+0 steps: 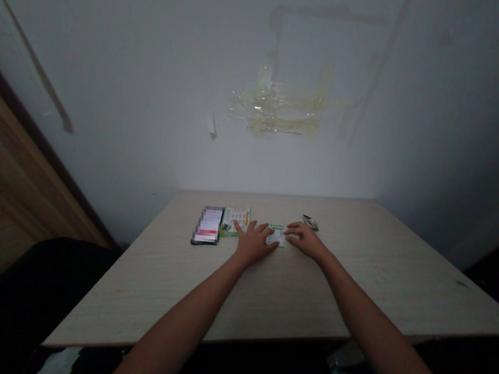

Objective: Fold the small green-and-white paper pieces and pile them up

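A small white-and-green printed card or paper lies flat on the table between my hands. My left hand is spread out, its fingers resting at the paper's left side. From the right, my right hand reaches to the paper's right edge with its fingers apart and slightly bent. A colourful printed booklet lies just left of my left hand, whose thumb is over or beside its lower corner. Behind my right hand sits a small dark-and-white item, its kind unclear.
A phone-like device with a blurred screen lies left of the booklet. The pale wooden table meets a wall bearing peeling clear tape. Dark shapes flank the table, and objects show below its front edge.
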`<state>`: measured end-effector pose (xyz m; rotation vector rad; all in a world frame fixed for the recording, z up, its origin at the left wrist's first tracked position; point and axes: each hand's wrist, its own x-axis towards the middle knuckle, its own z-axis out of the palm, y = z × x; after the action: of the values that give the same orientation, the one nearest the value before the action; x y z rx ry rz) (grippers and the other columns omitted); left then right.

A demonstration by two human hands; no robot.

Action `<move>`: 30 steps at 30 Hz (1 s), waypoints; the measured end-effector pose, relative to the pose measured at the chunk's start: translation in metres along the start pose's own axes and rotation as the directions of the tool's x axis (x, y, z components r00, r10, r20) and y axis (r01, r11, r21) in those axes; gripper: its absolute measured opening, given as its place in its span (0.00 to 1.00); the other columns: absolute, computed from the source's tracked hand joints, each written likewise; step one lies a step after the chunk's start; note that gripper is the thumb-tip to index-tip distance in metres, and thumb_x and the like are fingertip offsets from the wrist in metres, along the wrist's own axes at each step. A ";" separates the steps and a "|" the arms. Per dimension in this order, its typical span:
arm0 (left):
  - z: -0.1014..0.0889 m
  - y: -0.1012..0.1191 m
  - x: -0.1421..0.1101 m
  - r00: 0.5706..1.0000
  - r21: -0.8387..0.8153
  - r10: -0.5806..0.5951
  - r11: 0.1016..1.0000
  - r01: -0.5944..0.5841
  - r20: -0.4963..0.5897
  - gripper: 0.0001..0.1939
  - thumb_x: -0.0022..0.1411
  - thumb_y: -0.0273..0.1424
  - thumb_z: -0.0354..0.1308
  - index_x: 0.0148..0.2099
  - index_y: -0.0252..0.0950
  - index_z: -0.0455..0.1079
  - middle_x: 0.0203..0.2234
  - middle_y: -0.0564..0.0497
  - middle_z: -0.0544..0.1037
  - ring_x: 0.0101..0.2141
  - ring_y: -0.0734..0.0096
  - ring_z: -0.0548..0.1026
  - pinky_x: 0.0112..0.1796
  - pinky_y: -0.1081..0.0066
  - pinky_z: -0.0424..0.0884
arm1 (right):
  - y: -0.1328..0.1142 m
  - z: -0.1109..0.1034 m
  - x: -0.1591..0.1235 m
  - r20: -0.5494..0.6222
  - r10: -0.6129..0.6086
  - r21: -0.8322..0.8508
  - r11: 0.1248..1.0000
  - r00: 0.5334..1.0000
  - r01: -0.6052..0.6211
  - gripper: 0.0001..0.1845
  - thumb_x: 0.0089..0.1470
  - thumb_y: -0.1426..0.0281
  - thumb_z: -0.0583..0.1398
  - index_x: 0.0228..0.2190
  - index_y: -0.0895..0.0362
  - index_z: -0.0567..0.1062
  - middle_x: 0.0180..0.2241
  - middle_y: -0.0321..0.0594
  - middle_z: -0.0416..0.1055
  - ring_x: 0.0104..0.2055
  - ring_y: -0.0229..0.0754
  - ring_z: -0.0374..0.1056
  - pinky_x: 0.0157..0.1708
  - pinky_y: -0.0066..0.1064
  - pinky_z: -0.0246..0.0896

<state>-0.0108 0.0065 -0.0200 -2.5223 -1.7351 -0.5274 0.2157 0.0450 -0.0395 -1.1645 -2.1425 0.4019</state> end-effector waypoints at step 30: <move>0.001 0.000 0.002 0.999 -0.010 -0.018 1.000 0.018 0.039 0.25 0.62 0.55 0.48 0.57 0.56 0.67 0.62 0.56 0.66 0.63 0.44 0.55 0.52 0.22 0.25 | 0.003 0.005 0.008 -0.068 -0.005 -0.080 0.997 0.998 -0.001 0.07 0.54 0.67 0.63 0.33 0.52 0.83 0.46 0.44 0.75 0.51 0.48 0.65 0.57 0.44 0.54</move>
<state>-0.0102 0.0083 -0.0209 -2.5431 -1.7739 -0.4924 0.2107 0.0535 -0.0411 -1.2033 -2.1173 0.2739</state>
